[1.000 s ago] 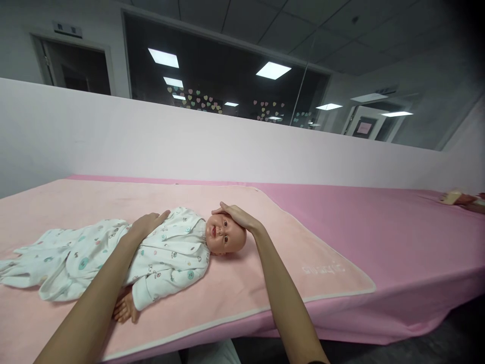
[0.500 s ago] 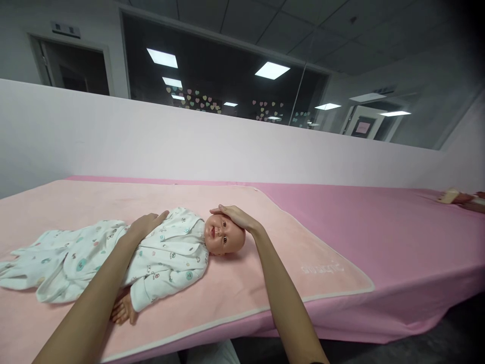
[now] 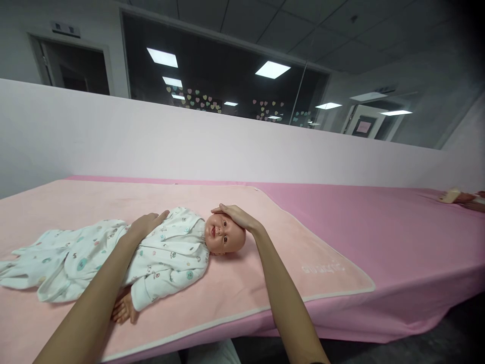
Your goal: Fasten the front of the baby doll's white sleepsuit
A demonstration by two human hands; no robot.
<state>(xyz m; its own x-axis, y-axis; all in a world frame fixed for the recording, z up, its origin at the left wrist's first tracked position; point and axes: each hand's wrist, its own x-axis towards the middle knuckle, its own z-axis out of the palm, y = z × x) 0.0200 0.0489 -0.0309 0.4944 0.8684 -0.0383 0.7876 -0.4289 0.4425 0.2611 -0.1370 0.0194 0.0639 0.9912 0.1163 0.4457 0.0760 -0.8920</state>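
A baby doll (image 3: 225,235) lies on its back on a peach blanket (image 3: 246,288), its head to the right. It wears white printed clothes (image 3: 166,258) with small coloured figures. My left hand (image 3: 146,226) rests flat on the doll's belly, the fingers stretched toward its chest. Against the far side of the doll's head lies my right hand (image 3: 235,216), palm down and fingers extended over the temple. One doll hand (image 3: 125,307) sticks out of the near sleeve beside my left forearm. The doll's far arm is hidden.
Under the blanket a pink cloth (image 3: 397,227) covers the table, whose front edge runs across the bottom. A low white wall (image 3: 227,146) stands behind, with a dark window (image 3: 227,65) above it. Part of another doll (image 3: 466,198) shows at the far right.
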